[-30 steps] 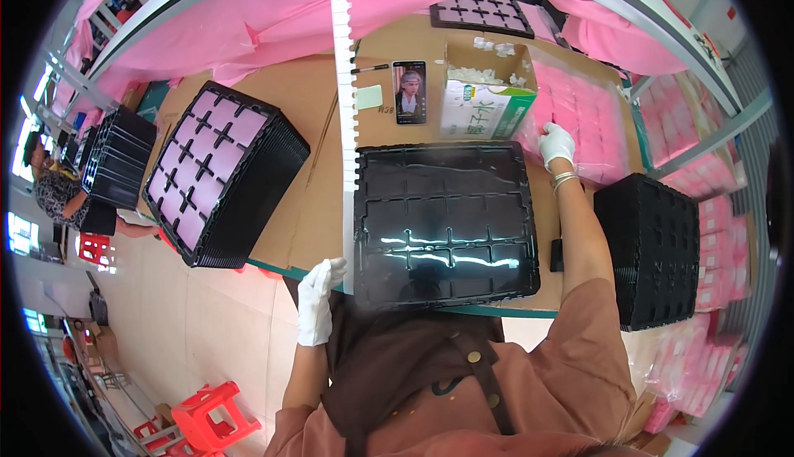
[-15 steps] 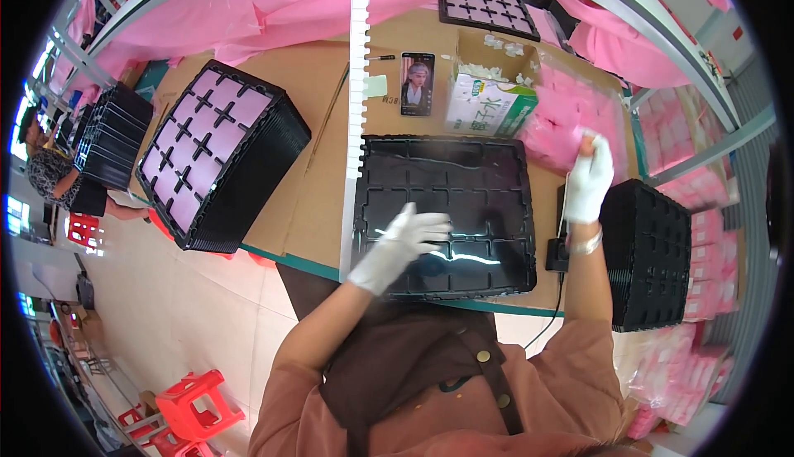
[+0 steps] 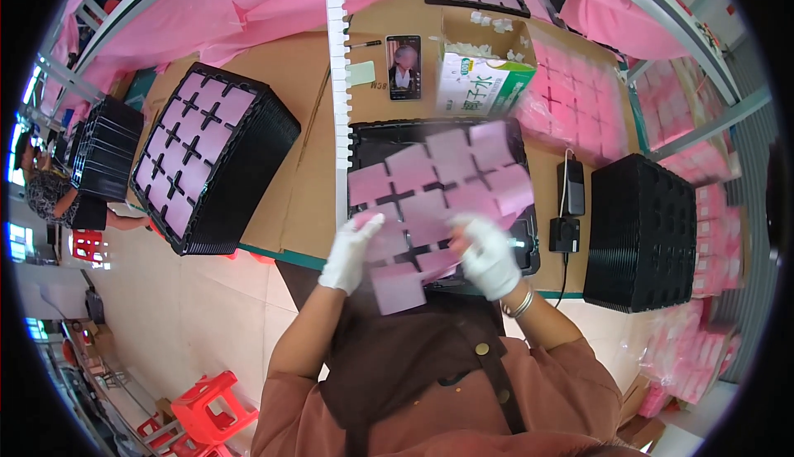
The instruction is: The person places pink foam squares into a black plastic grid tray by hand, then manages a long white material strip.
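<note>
A thin pink sheet with cross-shaped cutouts (image 3: 426, 209) hangs tilted and slightly blurred over a black plastic tray (image 3: 376, 134) in front of me. My left hand (image 3: 349, 254), in a white glove, grips the sheet's lower left edge. My right hand (image 3: 490, 258), gloved with fingertips showing, pinches the sheet near its lower right part. One pink flap dangles past the tray's near edge. Much of the tray, with its raised dividers, is hidden under the sheet.
Left stands a stack of black trays topped with pink (image 3: 194, 151); right, another black stack (image 3: 641, 238). Beyond the tray are a phone (image 3: 404, 68), an open carton (image 3: 480, 81) and bagged pink sheets (image 3: 571, 93). A black power bank (image 3: 572, 188) lies nearby. A white toothed strip (image 3: 337, 101) runs leftward of the tray.
My right hand has come from the pink bag at the right to the tray, bringing the pink sheet. My left hand has moved off the tray's surface and onto the sheet's edge.
</note>
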Motion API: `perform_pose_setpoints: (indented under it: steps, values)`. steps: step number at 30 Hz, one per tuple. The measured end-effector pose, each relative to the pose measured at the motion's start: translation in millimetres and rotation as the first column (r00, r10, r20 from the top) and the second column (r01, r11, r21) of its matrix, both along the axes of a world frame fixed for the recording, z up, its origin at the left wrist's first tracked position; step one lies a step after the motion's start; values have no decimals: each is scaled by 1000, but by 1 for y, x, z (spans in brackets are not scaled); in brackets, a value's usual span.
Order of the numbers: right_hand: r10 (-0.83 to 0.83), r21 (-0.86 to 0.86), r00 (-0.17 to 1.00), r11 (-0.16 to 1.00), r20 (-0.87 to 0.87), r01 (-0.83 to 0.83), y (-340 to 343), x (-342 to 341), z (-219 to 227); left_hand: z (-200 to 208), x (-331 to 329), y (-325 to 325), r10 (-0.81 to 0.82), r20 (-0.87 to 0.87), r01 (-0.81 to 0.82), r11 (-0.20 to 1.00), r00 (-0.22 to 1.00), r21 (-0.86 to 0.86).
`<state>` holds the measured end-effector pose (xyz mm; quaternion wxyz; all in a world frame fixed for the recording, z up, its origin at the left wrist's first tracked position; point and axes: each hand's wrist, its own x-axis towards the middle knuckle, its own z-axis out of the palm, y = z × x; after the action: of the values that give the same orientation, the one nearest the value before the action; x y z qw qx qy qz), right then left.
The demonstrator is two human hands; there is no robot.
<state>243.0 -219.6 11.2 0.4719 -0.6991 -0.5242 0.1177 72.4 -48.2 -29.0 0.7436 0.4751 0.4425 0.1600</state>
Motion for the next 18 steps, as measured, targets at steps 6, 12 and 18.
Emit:
perform_pose_setpoints:
  steps: [6, 12, 18]
  values:
    - [-512, -231, 717, 857, -473, 460, -11, 123, -47, -5, -17, 23, 55, -6, -55, 998, 998, -2]
    - [-413, -475, 771, 864, -484, 165, -4, 110, -39, -4, -12, 21, 46, -13, -44, 990, 999, 132]
    - [-259, -95, 519, 942, -815, 321, -34, 112, -37, -16, 4, 12, -197, 16, 172, 888, 980, 427]
